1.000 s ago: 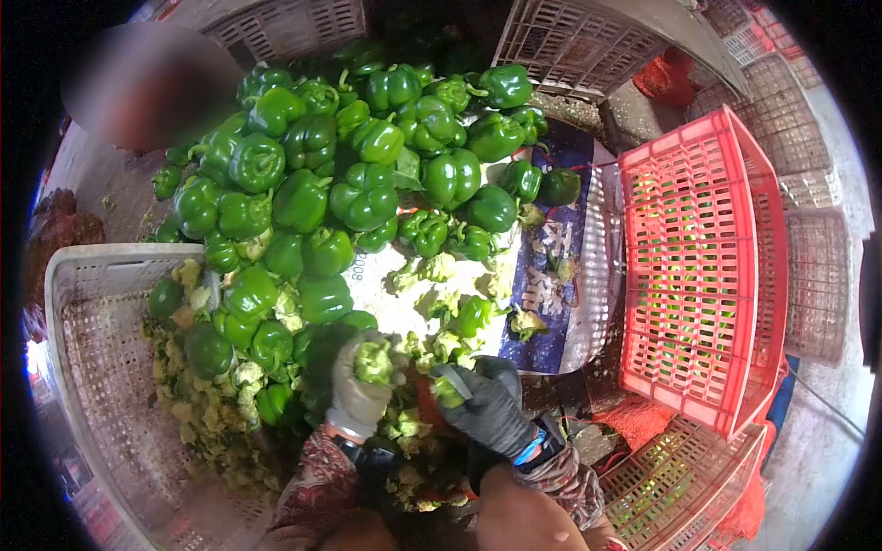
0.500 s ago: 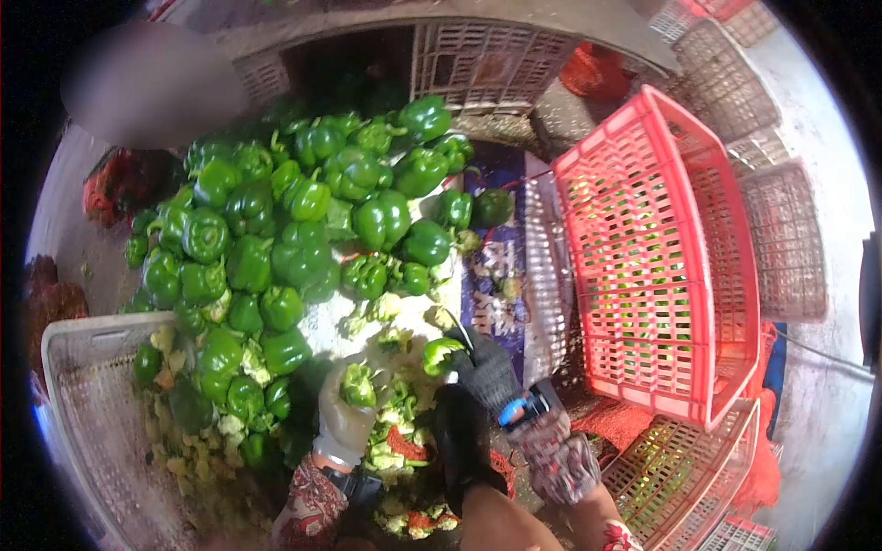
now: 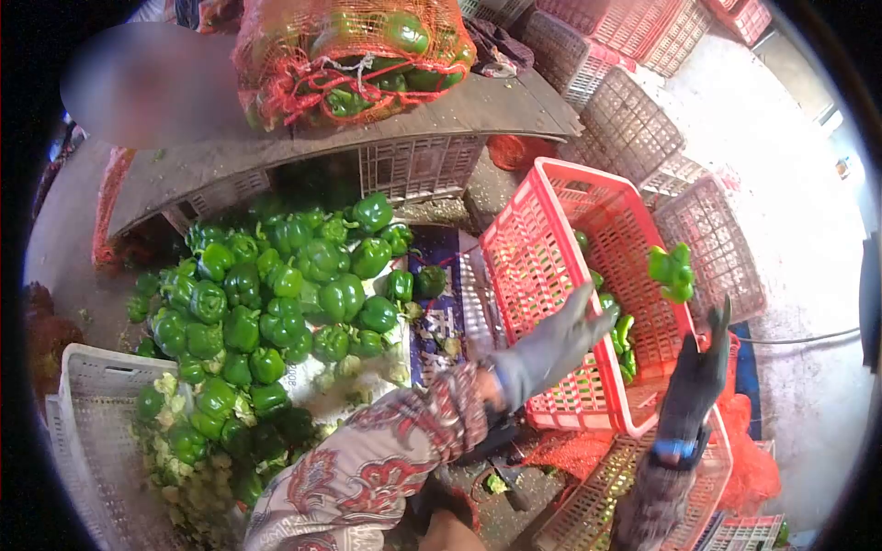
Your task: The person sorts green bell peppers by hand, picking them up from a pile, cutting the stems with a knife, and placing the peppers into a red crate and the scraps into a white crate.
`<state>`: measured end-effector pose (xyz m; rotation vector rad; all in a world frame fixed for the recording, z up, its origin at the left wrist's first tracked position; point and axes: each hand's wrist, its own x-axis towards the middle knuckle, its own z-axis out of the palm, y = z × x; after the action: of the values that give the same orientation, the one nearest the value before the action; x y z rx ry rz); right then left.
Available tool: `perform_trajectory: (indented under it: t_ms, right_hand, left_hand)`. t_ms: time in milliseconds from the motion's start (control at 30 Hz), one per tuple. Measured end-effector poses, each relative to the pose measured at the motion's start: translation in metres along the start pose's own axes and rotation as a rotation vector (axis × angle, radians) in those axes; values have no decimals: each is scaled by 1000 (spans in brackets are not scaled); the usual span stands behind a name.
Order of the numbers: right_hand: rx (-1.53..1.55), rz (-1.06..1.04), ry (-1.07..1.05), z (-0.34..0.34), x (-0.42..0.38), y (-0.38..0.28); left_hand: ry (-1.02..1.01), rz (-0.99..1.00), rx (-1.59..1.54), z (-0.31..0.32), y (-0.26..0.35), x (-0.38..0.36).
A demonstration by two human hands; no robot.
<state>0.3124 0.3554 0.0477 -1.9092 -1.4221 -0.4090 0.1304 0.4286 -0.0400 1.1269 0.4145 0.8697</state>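
A green bell pepper (image 3: 672,273) appears in mid-air over the far side of the red plastic crate (image 3: 614,404), touching neither hand. My left hand (image 3: 560,344), in a pale grey glove, reaches over the crate's near rim with fingers stretched out and nothing visible in them. Beside the crate's right rim is my right hand (image 3: 696,376), in a dark glove, fingers extended and apart below the pepper. Several green peppers (image 3: 625,340) lie inside the crate. A large heap of green bell peppers (image 3: 285,285) sits to the left.
A grey crate (image 3: 101,413) with trimmings stands at lower left. An orange mesh bag of peppers (image 3: 358,64) rests on the wooden table (image 3: 514,101) at the back. Stacked crates (image 3: 634,119) stand at upper right. Red netting (image 3: 744,459) and another crate (image 3: 588,505) lie nearer me.
Both hands have moved right to the red crate from the peppers and trimmings. The pieces they held have left them; one pepper is now in the air. The view has shifted too.
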Motion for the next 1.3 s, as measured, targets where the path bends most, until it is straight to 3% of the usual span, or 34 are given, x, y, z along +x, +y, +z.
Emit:
perform_trajectory:
  t_ms: [67, 133, 167, 233, 333, 367, 400, 433, 500, 600, 700, 733, 800, 833, 900, 933, 1000, 1033, 1067, 1100, 1167, 1200, 1300]
  right_hand:
    - [402, 1, -166, 20, -55, 20]
    - [623, 162, -532, 60, -106, -1]
    - [687, 270, -672, 97, -119, -16]
    - [732, 521, -769, 172, -139, -39]
    - [494, 297, -973, 294, -166, -52]
    - [572, -27, -822, 311, -173, -67]
    - [431, -214, -735, 344, -191, -74]
    - [422, -155, -1006, 346, -179, -89]
    - [347, -5, -1161, 349, -166, -119]
    - [191, 41, -1269, 352, -160, -137]
    - [310, -39, -1211, 354, -162, -123]
    - [541, -119, -1000, 365, -176, -110]
    - [643, 116, -1114, 349, -178, -95]
    - [684, 236, -1177, 336, -180, -87]
    - [811, 272, -1124, 299, -191, -77]
    - [1003, 266, -1104, 291, -203, -75]
    - [970, 109, -1171, 259, -207, -76]
    - [921, 30, -1183, 250, -208, -81]
    - [970, -119, -1058, 247, -211, -86]
    - [929, -126, -1091, 240, -209, -90]
    - [836, -147, -1149, 226, -203, -99]
    - [910, 31, -1275, 222, -208, -101]
    - [1199, 451, -1291, 239, -266, -91]
  left_hand:
    - [-71, 69, 515, -33, -44, -15]
    - [64, -137, 635, -82, -104, -63]
    - [300, -523, 453, -86, -87, -80]
    - [521, -642, 481, -117, -110, -120]
    - [592, -585, 639, -153, -111, -146]
    - [674, -612, 506, -161, -111, -145]
    - [755, -637, 373, -168, -110, -143]
    - [837, -661, 240, -174, -109, -144]
    - [904, -646, 184, -182, -113, -148]
    - [931, -663, 222, -175, -115, -149]
    - [1020, -400, 326, -188, -153, -162]
    - [997, -378, 401, -191, -150, -161]
    - [955, -347, 551, -200, -134, -157]
    - [1003, -457, 267, -200, -120, -152]
    - [1059, -650, -316, -199, -95, -148]
    - [907, -487, -58, -199, -103, -157]
    - [574, -167, 450, -200, -131, -185]
    - [571, -253, 177, -189, -110, -185]
    - [601, -338, -116, -177, -89, -185]
    - [656, -424, -378, -165, -69, -185]
    - [756, -359, -753, -155, -55, -194]
    - [804, -336, -765, -159, -66, -208]
    - [765, -242, 298, -158, -87, -239]
